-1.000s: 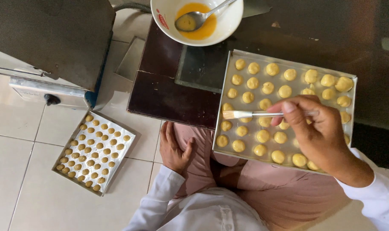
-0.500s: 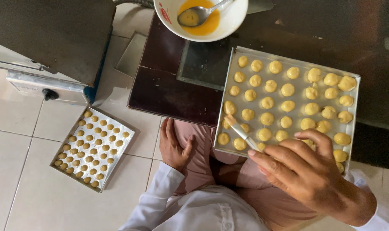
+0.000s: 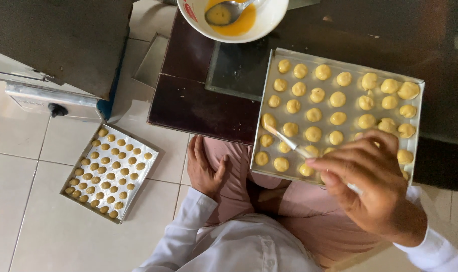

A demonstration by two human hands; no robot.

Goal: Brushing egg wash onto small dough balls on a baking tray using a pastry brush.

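A thin pastry brush with a pale handle (image 3: 288, 142) lies slanted over the near-left part of a rectangular metal baking tray (image 3: 418, 132), its tip resting at one of the round yellow dough balls (image 3: 313, 115) in the leftmost column. The right hand (image 3: 372, 184) pinches the handle's near end between thumb and fingertips — a closed, firm grasp on the brush — and hovers over the tray's front edge, hiding a few of the dough balls beneath it. The tray sits on a dark brown low table (image 3: 198, 100) and juts past its near edge, above the person's pink-clad lap (image 3: 299, 221). The left hand (image 3: 203, 168) rests flat on the left knee, fingers loose and spread, holding nothing. At the far side of the table stands a white round bowl of yellow egg wash (image 3: 234, 17) with a metal spoon (image 3: 226, 11) lying in it. To the left, on the white tiled floor (image 3: 27, 231), lies a second metal tray of smaller dough balls (image 3: 110, 171) — well apart from both hands — just beside a grey metal box-like appliance (image 3: 57, 45).
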